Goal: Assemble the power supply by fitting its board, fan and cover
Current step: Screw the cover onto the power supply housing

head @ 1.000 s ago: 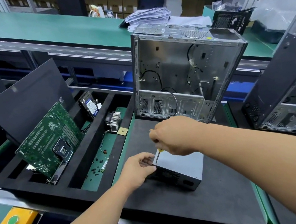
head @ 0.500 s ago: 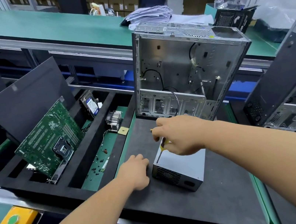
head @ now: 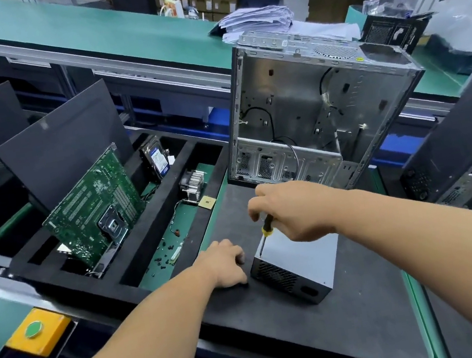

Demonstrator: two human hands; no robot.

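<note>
Cover looked already on: the silver sheet-metal power supply box with the black mesh grille end (head: 296,265) sat closed on the dark grey mat surface (head: 330,334), just in front of the open bare-steel computer chassis (head: 319,109). No board or fan visible from where I stood, so I'd judge both were inside and the job was at the screw-down stage, near the end. Couldn't see a screw under the tip, nor how many were left.

Right hand (head: 293,210) reached in from the right, above the box's far left corner, fingers curled around the black-and-yellow-handled screwdriver (head: 264,236). Shaft ran steeply down, tip at the top edge of the box near that corner.

Left hand (head: 226,264) lay on the surface just beside the box's left side, knuckles up, fingers loosely curled, nothing visibly held. Whether its fingertips touched the box, I couldn't tell.

Green motherboard (head: 94,207) leaned in the black foam tray (head: 168,208), well apart to the left.
</note>
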